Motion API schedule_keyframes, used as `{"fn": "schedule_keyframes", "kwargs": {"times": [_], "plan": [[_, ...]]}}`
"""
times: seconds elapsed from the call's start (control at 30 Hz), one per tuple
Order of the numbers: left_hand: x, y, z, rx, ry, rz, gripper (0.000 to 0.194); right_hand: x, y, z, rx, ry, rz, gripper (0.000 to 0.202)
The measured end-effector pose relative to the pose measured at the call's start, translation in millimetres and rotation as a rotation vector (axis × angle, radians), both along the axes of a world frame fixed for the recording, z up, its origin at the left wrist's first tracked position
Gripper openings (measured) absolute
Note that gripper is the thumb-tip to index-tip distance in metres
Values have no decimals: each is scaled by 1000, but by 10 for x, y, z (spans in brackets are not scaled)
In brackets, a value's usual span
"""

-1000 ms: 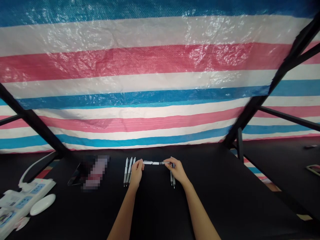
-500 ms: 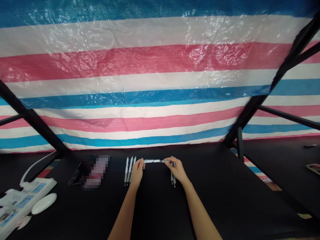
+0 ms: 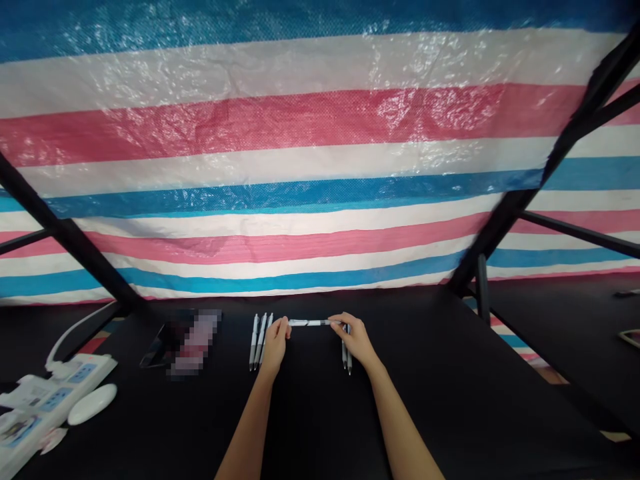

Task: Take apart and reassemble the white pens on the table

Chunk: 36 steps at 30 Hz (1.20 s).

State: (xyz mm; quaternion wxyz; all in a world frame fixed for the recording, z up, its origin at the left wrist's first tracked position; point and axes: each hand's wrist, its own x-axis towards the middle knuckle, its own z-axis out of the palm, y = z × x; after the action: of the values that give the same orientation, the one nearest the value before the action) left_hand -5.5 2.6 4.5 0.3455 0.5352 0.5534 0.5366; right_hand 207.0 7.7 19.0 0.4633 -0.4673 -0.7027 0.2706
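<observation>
A white-and-grey pen (image 3: 311, 323) is held level between my two hands, above the black table. My left hand (image 3: 277, 339) is closed on its left end, with thumb and fingers pinched together. The fingers of my right hand (image 3: 356, 335) pinch the grey grip end and hide the tip. Beside my left hand lie several similar pens (image 3: 257, 341) side by side, one of them partly covered by that hand. More pens (image 3: 347, 357) lie under and just left of my right hand, their upper parts hidden.
A dark phone (image 3: 163, 343) lies at the left, near a blurred-out patch. A white power strip (image 3: 65, 393) with plugs and a white oval object (image 3: 93, 404) are at the lower left. Black frame bars (image 3: 475, 253) and a striped tarp (image 3: 300, 247) stand behind the table (image 3: 320, 413).
The right fingers have shifted very slightly along the pen's grip end. Both hands keep hold of the pen, and the view has moved a little.
</observation>
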Motion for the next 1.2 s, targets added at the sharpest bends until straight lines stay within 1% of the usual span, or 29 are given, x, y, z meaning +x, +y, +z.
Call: {"fn": "schedule_keyframes", "kwargs": {"times": [0.17,0.33,0.5,0.57,0.63,0.73,0.83,0.93,1.0,1.07,1.2], "plan": [[3,2,5,-7,-8,-32,45,-10,9,-27,16,-10,5,22],[11,1,21,13,13,-29,45,-2,9,-27,-12,-9,13,25],[25,-28,56,18,66,-47,44,8,-16,2,-51,-11,8,38],[27,-38,60,9,71,-51,44,3,-25,4,-105,-23,9,47],[27,-41,60,7,70,-48,44,1,-28,-7,-164,-4,20,50],[23,-35,49,13,52,-12,45,15,-16,-40,-192,112,62,41],[12,-19,21,20,26,24,46,46,8,-67,-182,197,115,43],[2,-2,-16,22,25,17,45,70,23,-56,-190,214,133,30],[-1,4,-32,23,29,10,45,74,19,-30,-182,201,125,27],[-1,5,-38,20,30,5,46,69,8,-1,-162,144,98,29],[0,5,-32,11,30,-2,46,56,-9,14,-174,22,9,48]]}}
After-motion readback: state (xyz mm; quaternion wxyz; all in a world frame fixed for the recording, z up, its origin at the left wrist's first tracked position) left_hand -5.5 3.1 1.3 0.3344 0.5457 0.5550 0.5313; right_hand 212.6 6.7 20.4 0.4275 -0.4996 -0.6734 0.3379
